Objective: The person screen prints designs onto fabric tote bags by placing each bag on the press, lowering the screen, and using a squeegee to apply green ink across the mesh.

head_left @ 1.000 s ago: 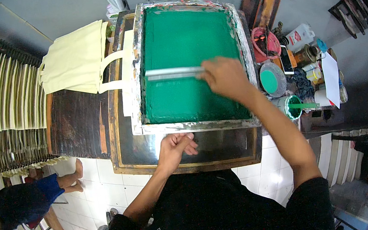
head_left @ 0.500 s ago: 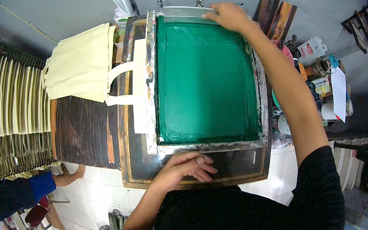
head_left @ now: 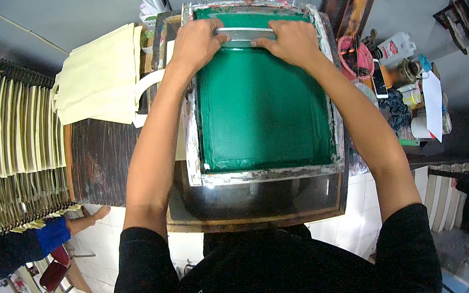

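Note:
Near the far end of a screen-printing frame [head_left: 194,167], both my hands grip a long squeegee [head_left: 244,35] with a pale, metallic-looking holder. My left hand [head_left: 195,45] closes round its left end, and my right hand [head_left: 293,42] grips the right end with the thumb on the near side. The squeegee's lower edge is at the green mesh [head_left: 265,112], which is coated in green. From under the frame's left side sticks out a cream tote bag's handle [head_left: 148,88]; the rest of the bag is mostly hidden by the frame and my left arm.
A pile of cream bags [head_left: 97,76] lies left of the frame, beside a rack of hanging cream bags [head_left: 16,126]. On the right are a pink bucket [head_left: 361,57], a phone [head_left: 379,79] and a white jug [head_left: 396,47]. Another person [head_left: 20,245] is at far left.
My left hand has moved from the frame's near edge up to the squeegee and taken hold of it. The squeegee has come slightly nearer, off the frame's far edge, with my right hand on it.

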Demonstrator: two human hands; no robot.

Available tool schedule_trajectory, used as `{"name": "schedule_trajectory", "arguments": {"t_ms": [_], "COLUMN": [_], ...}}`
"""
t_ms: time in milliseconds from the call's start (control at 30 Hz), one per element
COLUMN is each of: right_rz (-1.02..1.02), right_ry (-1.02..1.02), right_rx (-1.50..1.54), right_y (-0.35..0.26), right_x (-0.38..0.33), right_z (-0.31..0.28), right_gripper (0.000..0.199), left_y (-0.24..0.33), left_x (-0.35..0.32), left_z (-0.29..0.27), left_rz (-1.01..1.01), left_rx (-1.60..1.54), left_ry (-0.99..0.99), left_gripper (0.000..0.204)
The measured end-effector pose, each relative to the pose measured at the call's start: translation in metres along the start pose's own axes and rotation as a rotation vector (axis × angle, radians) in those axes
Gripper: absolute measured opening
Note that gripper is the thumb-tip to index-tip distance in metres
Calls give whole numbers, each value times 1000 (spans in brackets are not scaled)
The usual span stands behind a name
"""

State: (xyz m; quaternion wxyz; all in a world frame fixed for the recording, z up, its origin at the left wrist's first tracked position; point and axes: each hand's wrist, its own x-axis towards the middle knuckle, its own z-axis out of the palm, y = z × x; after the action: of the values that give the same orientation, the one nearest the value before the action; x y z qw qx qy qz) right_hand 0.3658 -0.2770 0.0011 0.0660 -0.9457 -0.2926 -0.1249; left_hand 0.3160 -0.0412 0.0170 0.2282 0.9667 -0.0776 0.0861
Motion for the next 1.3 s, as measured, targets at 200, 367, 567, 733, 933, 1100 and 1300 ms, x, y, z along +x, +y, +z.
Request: {"name": "schedule_trajectory", "arguments": {"t_ms": [200, 367, 567, 733, 933, 1100, 1300], "right_rz": [20, -28, -49, -60, -162, -185, -325], "right_ry": [-112, -3, 13, -29, 48, 209, 652], "right_rx": [9, 85, 155, 98, 115, 264, 53], "right_y": [-20, -38, -71, -96, -92, -84, -66], "right_x": [-40, -92, -162, -209, -239, -236, -154], "right_z": [-19, -20, -31, -47, -38, -74, -169], "right_gripper": [63, 60, 57, 40, 26, 27, 27], "left_y": [7, 33, 53, 74, 46, 38, 66], "left_x": [-47, -101, -175, -226, -273, -281, -212], "left_z": [6, -5, -6, -7, 18, 9, -59], "left_rz": [26, -6, 31, 76, 116, 124, 258], "left_rx": [-44, -60, -137, -142, -133, -48, -358], "left_ry": [14, -35, -56, 25, 112, 360, 750], "left_gripper": [29, 26, 21, 14, 110, 124, 135]}}
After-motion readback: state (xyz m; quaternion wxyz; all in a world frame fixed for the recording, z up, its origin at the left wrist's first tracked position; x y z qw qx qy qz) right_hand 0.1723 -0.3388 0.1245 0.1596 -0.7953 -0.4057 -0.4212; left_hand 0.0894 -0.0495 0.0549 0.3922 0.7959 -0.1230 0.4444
